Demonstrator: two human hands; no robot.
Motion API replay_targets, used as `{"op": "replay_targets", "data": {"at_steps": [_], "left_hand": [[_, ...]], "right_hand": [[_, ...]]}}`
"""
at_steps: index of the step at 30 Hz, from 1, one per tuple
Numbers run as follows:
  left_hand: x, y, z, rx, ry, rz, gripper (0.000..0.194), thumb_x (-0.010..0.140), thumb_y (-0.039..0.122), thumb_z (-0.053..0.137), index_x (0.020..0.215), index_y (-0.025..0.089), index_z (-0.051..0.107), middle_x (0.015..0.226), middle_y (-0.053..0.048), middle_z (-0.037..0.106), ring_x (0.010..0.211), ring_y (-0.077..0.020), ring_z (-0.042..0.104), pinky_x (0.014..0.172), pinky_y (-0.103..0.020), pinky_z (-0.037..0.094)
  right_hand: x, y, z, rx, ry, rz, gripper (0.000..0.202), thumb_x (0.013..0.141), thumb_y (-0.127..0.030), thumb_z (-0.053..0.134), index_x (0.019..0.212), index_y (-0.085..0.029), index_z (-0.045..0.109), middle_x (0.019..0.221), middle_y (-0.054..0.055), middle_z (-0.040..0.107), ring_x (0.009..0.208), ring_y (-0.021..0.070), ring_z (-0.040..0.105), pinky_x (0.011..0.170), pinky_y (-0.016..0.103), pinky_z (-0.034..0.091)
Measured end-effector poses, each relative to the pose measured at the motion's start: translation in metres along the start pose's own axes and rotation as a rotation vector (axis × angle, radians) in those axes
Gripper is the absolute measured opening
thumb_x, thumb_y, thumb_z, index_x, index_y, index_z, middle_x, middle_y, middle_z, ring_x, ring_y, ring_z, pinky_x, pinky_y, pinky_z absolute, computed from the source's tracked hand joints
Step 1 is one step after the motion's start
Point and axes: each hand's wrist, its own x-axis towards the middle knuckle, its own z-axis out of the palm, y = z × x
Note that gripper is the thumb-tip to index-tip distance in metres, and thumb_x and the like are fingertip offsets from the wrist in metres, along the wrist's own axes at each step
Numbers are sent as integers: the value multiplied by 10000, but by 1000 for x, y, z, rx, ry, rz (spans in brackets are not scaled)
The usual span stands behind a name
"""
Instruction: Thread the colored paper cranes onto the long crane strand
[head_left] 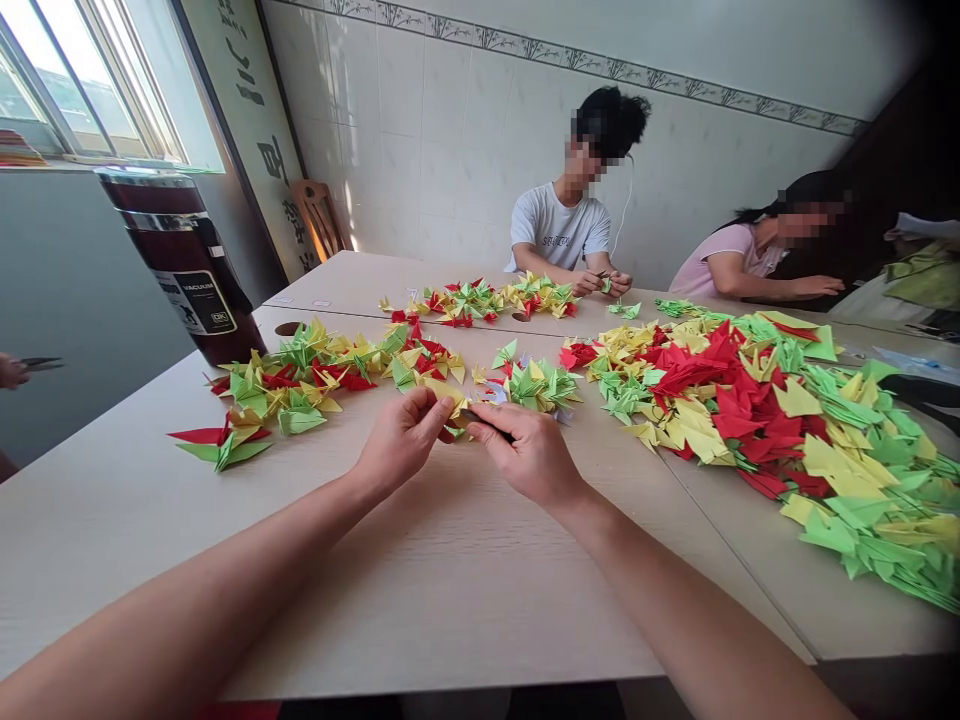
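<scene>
My left hand [405,430] pinches a yellow folded-paper crane [444,390] above the near middle of the table. My right hand [529,450] meets it from the other side, its fingers closed around a slim dark tool [468,414]. The tool's tip touches or nearly touches the yellow paper; its kind is mostly hidden by my fingers. Just beyond my hands lies a small cluster of green and yellow paper cranes [536,385]. To the left stretches a row of green, yellow and red cranes [300,370].
A large pile of paper cranes [739,400] covers the table's right side. A dark red vacuum flask [180,265] stands at the left. Across the table a person [562,230] handles green paper; another person [750,250] sits at right. A hand [11,372] holds a pointed tool at the left edge.
</scene>
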Motion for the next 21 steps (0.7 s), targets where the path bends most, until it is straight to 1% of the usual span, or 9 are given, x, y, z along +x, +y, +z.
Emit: {"op": "replay_targets", "data": {"at_steps": [5,8,11,13,15,16,17,19,21], "left_hand": [[3,-2,-4,-61,36,-54,281,759,432,578,717,158,532,591,21,557,569,-109,552,498,-213,346],[3,-3,-5,-129,-57,-81,283,745,426,597,697,157,521,559,34,530,520,-84,482,513,-212,341],[1,-4,-5,-154,-168,-90,292,754,436,587,708,158,511,556,40,516,514,-78,460,529,-213,354],[-2,-4,-4,-138,-181,-65,298,799,456,527,874,168,536,562,40,528,527,-89,470,541,-219,366],[-3,-3,-5,-112,-185,0,386,832,462,478,1110,195,488,600,34,553,561,-101,494,568,-227,384],[-4,-3,-5,-101,-205,41,422,831,457,484,1169,204,463,636,25,566,589,-106,507,588,-233,395],[-4,-3,-4,-94,-236,80,428,820,447,510,1169,203,476,675,13,574,619,-110,516,606,-237,402],[-4,-4,-4,-100,-305,128,366,784,423,573,1055,177,555,736,-9,579,661,-115,520,621,-240,409],[-2,-6,-2,-130,-322,121,306,753,406,614,932,159,592,759,-21,588,670,-116,520,627,-244,416]], "right_hand": [[1,-2,-2,112,83,-28,248,806,-228,568,1037,-224,660,932,45,698,839,179,644,749,305,520],[3,-4,-3,163,105,-18,320,740,-208,636,1060,-199,630,933,53,666,820,172,623,725,293,516],[3,-4,-2,188,60,-30,173,724,-182,640,896,-189,662,794,32,621,735,154,589,666,278,499],[4,-1,1,217,63,-1,72,737,-202,637,802,-189,666,780,30,598,743,152,583,674,277,490],[3,3,4,243,106,66,68,747,-241,636,778,-190,669,831,40,594,777,156,586,691,278,489],[3,5,5,258,125,102,82,749,-263,636,771,-190,670,844,41,593,786,159,586,690,277,488],[3,8,7,276,137,137,99,750,-283,636,757,-190,669,835,38,591,779,159,584,682,274,488],[3,11,9,322,135,199,138,750,-322,635,731,-188,661,775,23,582,716,147,571,641,265,484],[3,14,11,365,116,235,172,747,-352,638,734,-181,659,769,21,578,671,134,558,605,255,478]]}}
